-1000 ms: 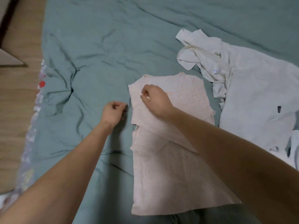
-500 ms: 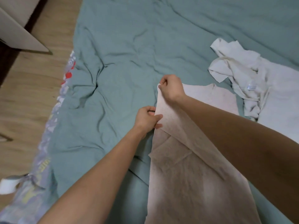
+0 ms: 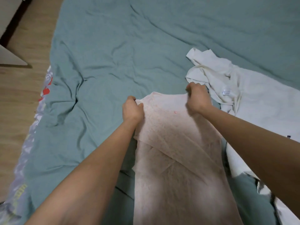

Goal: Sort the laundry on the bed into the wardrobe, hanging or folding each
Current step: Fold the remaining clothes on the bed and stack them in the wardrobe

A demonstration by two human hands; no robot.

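Observation:
A pale pink garment (image 3: 175, 159) is lifted off the teal bed cover (image 3: 129, 54), stretched between both hands and hanging toward me. My left hand (image 3: 132, 109) is shut on its top left corner. My right hand (image 3: 197, 98) is shut on its top right corner. A fold runs diagonally across the garment's middle. Its lower end leaves the frame at the bottom.
A crumpled white garment (image 3: 243, 98) lies on the bed just right of my right hand. Wooden floor (image 3: 19, 95) runs along the bed's left edge. A white furniture corner (image 3: 11, 59) stands at the upper left.
My right hand moved from the left corner of the pink garment to the right corner. My left hand took the left corner. The garment now stretches between them, raised off the bed.

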